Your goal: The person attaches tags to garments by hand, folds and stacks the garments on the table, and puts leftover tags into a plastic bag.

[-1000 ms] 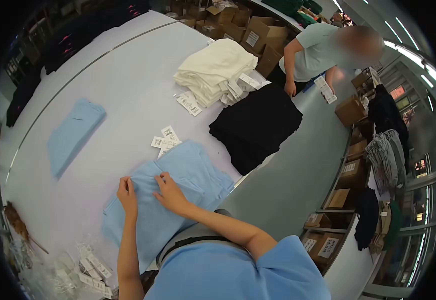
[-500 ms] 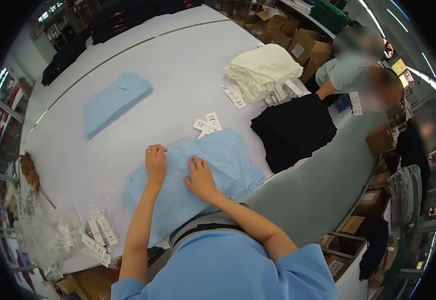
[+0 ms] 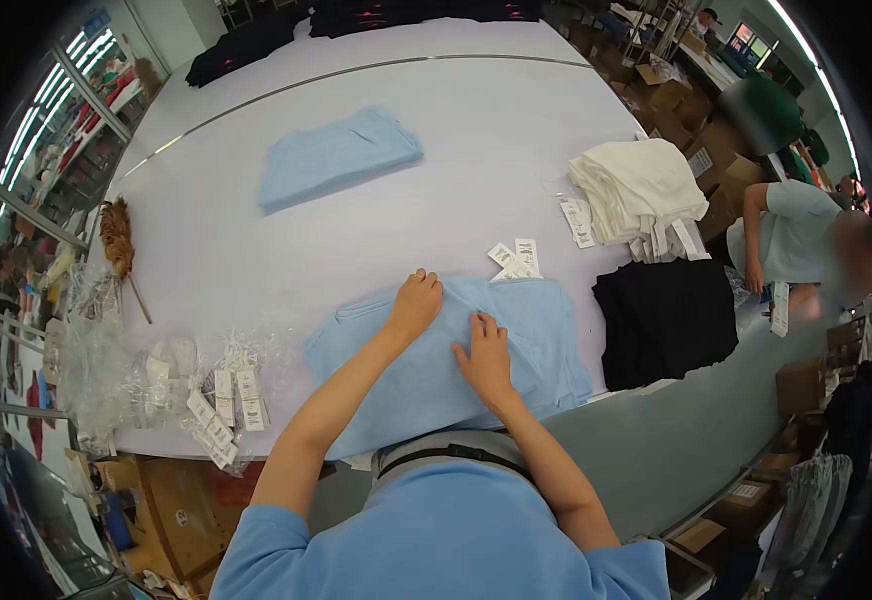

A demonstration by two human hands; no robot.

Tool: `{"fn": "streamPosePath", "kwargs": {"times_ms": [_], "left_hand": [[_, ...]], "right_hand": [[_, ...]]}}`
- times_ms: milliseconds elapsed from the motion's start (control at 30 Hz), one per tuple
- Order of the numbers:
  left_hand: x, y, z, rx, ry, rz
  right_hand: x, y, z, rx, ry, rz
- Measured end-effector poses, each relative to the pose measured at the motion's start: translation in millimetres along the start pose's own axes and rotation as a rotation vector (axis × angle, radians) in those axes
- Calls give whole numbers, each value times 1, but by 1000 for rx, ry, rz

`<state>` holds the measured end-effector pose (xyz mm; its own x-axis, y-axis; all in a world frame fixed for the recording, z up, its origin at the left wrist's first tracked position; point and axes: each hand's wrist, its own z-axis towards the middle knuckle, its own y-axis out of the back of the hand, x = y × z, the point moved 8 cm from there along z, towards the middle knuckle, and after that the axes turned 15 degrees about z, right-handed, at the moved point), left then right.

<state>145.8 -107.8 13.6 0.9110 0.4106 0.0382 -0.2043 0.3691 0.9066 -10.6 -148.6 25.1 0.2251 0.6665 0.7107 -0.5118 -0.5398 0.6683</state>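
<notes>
Light blue garments [image 3: 406,390] lie spread and overlapping at the table's front edge, against my body. My left hand [image 3: 418,304] is at their upper edge, its fingers bent and closed on the cloth. Lower and to the right, my right hand [image 3: 486,362] rests on the same blue fabric with fingers apart. White paper tags [image 3: 516,262] stick out beyond the pile's far edge. Farther off on the table lies a folded light blue garment [image 3: 341,160].
On the right are a white garment stack [image 3: 641,195] with tags and a black garment pile [image 3: 666,325]. Plastic bags [image 3: 96,350], tag bundles [image 3: 221,410] and a feather duster [image 3: 117,240] lie left. A co-worker [image 3: 786,235] is beyond the table's right side.
The camera view has swung left, so the table and piles appear farther right. Both my hands stay on the blue cloth. The co-worker's arm has drawn back from the black pile.
</notes>
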Motion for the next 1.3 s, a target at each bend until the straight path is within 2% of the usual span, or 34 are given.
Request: {"fn": "streamPosePath", "kwargs": {"times_ms": [133,200,233,300,367,467,567,633,667,800,867,900,933,1000,1033,1100,1133,1167,1300], "left_hand": [[2,7,3,-90,-67,88],[-2,28,5,-98,-18,-18],[-5,25,4,-108,-33,-38],[-10,8,0,-87,-126,116],[-14,23,5,-145,-167,82],[-17,66,12,-362,-147,-4],[-29,76,-13,-381,-124,-39],[-7,26,-30,4,178,-250],[-9,26,-27,7,171,-252],[-16,-16,-54,395,789,-1968],[-33,0,-55,410,768,-1848],[-31,2,-64,534,738,-1559],[-25,6,-69,504,787,-1533],[-22,15,-67,515,670,-1408],[-20,17,-65,526,607,-1351],[-16,12,-68,524,643,-1333],[-18,9,-71,542,634,-1331],[-16,8,-76,534,659,-1337],[-20,9,-74,479,508,-1354]], "right_hand": [[0,0,3,55,-92,9],[-4,-1,4,73,-121,31],[-4,1,5,56,-133,13],[-4,8,4,-35,-162,97],[-10,8,7,2,-182,103],[-18,3,6,35,-181,77],[-9,13,-6,-30,-164,120],[0,16,-7,-71,-124,177],[-1,13,-6,-75,-130,177],[-3,-4,-4,-204,-147,331],[2,-9,6,-122,-227,392],[-5,-14,8,-97,-237,417],[-13,-20,9,-70,-248,442],[-19,0,10,-264,-116,454],[-18,9,8,-275,-181,589],[-49,-13,-9,-236,-594,1207],[-49,-20,-12,-248,-608,1599],[-45,-22,-13,-224,-622,1592],[-40,-22,-16,-296,-759,1713]]}}
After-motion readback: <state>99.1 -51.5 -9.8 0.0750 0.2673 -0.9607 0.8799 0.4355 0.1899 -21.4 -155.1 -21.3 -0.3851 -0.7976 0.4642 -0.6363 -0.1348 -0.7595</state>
